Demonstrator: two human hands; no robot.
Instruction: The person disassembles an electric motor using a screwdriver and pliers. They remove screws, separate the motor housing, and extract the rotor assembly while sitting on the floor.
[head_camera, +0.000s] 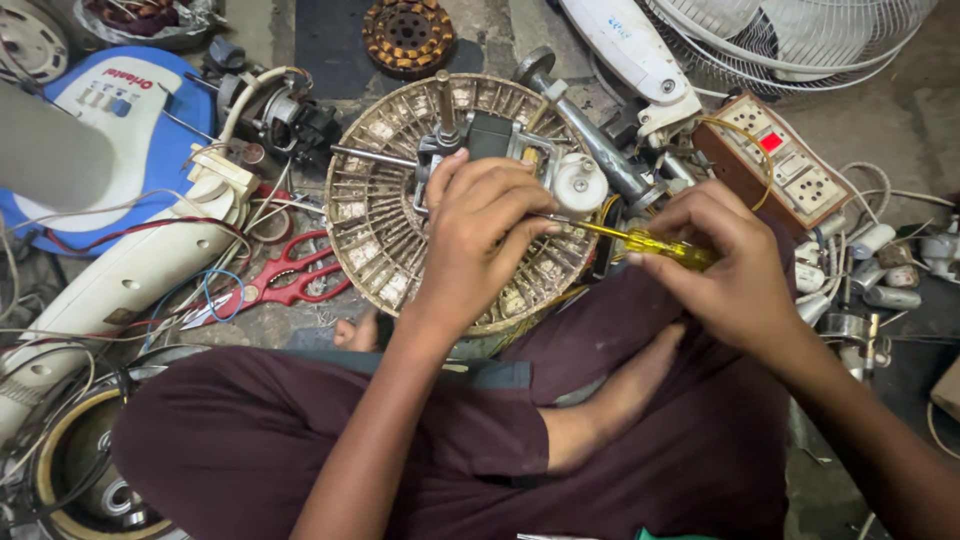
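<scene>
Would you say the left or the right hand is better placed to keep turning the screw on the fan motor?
Probably the right hand: it grips the yellow screwdriver, while the left hand steadies the motor.

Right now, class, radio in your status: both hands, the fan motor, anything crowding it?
Left hand steadies fan motor on round grille. Right hand grips yellow screwdriver, tip at motor. Red scissors, loose wires close alongside.

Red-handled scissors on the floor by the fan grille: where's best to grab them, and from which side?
Take the scissors by the red handle loops, coming from above on the grille side. They lie flat with the loops clear, while the blade end runs under tangled wires, so that end looks awkward.
</scene>
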